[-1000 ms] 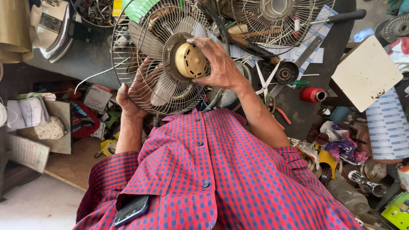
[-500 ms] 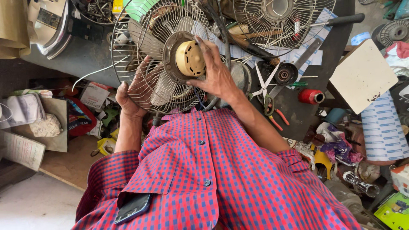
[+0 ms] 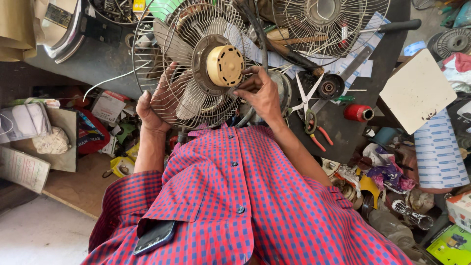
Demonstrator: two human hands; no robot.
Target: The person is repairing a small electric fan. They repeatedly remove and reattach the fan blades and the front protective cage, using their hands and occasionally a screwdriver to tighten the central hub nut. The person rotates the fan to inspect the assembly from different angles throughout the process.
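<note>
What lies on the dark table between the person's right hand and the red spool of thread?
In the head view, between the right hand and the red spool of thread lie metal scissors and red-handled pliers.

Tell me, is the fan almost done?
Partly, it seems. Done: the blades sit inside the wire cage. In hand: the left hand steadies the cage rim while the right hand pinches beside the tan hub cap. Left: a second cage lies loose on the bench, scissors beside it.

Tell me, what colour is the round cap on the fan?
Pale yellow cap, seen in the head view.
</note>
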